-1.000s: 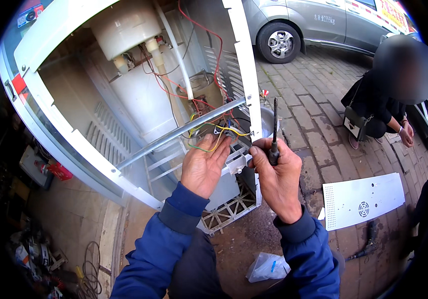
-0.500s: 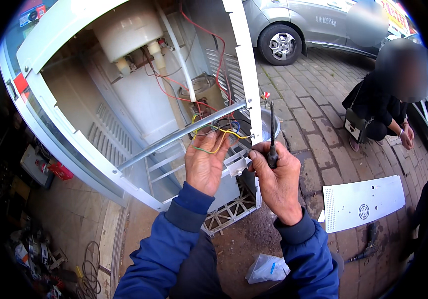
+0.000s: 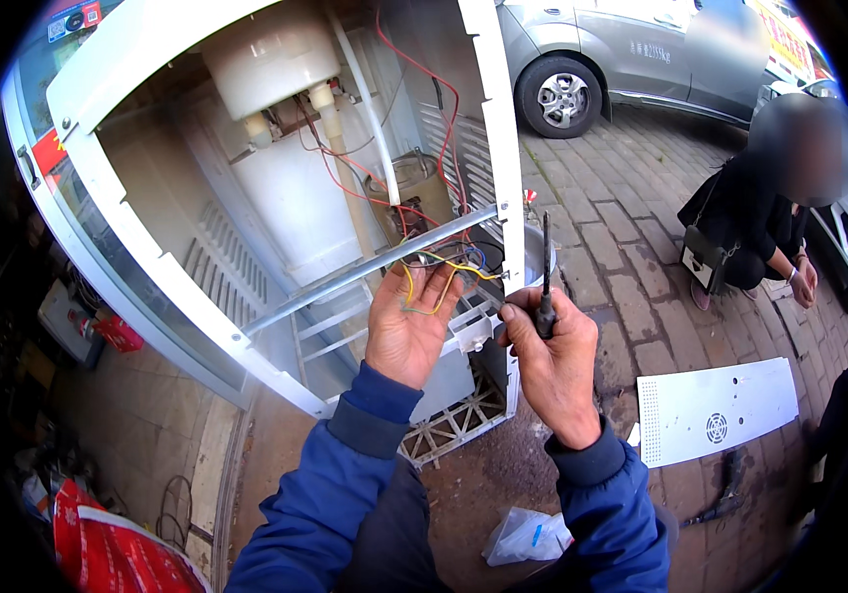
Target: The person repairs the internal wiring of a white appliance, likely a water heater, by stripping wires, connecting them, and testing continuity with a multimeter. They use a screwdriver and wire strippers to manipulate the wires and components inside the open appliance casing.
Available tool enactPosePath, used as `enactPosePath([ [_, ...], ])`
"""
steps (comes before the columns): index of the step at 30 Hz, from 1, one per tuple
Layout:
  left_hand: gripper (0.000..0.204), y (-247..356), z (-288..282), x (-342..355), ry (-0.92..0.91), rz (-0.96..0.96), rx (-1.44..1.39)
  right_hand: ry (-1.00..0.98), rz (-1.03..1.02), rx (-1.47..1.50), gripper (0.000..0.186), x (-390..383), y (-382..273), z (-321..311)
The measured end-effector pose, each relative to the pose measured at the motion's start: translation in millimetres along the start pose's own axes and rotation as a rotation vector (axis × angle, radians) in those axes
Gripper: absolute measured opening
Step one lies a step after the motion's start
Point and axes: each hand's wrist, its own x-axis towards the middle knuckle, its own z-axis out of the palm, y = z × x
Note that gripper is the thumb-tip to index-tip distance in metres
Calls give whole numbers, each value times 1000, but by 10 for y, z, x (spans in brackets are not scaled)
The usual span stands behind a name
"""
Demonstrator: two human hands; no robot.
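Observation:
My left hand (image 3: 402, 331) is closed on several thin electrical wires (image 3: 431, 310), yellow and green among them, just below a metal crossbar (image 3: 375, 265) of an opened white appliance cabinet (image 3: 496, 109). Its fingertips are partly hidden among the wires. My right hand (image 3: 557, 371) grips a dark-handled screwdriver (image 3: 546, 314) with the shaft pointing up, beside the cabinet's right front post. The screwdriver's tip touches nothing. Behind the crossbar, red wires (image 3: 452, 119) run down to a cylindrical metal tank (image 3: 422, 193). A white rounded tank (image 3: 271, 64) hangs higher inside.
A perforated white panel (image 3: 765, 400) lies on the paving at right, near a dark power tool (image 3: 725, 489). A plastic bag (image 3: 523, 539) lies near my legs. One person (image 3: 740, 227) crouches at right; a silver car (image 3: 632, 59) stands behind. A glass door (image 3: 147, 296) stands left.
My left fingers have shifted slightly on the wires, which now hang a little differently. A red patterned fabric has come into view at lower left. The right hand still holds the screwdriver upright.

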Motion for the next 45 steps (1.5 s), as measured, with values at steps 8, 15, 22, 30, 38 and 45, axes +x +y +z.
enactPosePath([
  [8, 28, 89, -46, 5, -117, 43, 129, 15, -4, 9, 5, 52, -29, 3],
  [15, 29, 144, -296, 11, -70, -55, 49, -237, -161, -433, 15, 782, 164, -1034],
  [22, 40, 267, -503, 59, -134, -77, 163, -47, 547, -834, 18, -168, 1856, -3511],
  [30, 39, 376, -578, 140, -324, -262, 302, 413, 1090, -753, 14, -2024, 3676, -4481],
  [38, 56, 678, -624, 219, -177, -164, 509, 404, 986, -823, 26, -2243, 4142, -4496],
  [45, 54, 795, -638, 355, -126, -168, 502, 315, 849, -1083, 38, -2515, 4101, -4722],
])
